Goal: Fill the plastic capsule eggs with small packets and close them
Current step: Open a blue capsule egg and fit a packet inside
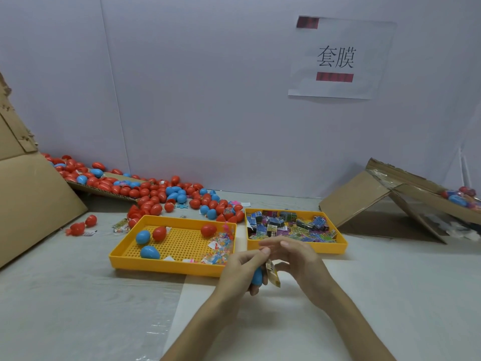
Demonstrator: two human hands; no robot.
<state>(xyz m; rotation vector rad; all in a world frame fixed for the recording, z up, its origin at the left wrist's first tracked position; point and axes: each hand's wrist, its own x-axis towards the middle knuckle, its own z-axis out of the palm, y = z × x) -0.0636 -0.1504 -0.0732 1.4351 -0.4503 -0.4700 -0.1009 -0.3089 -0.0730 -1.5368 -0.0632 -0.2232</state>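
Left hand grips a blue egg over the table, near the left tray's front right corner. A packet dangles at its mouth, likely for stuffing. Right hand hovers beside, fingers loosely spread, apparently holding nothing.

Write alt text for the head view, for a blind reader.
A person's left hand grips a blue capsule egg, with a small packet between it and the right hand. Behind stand two yellow trays: the left tray holds eggs and clear packets, the right tray printed packets. Red and blue eggs lie heaped at the back left.
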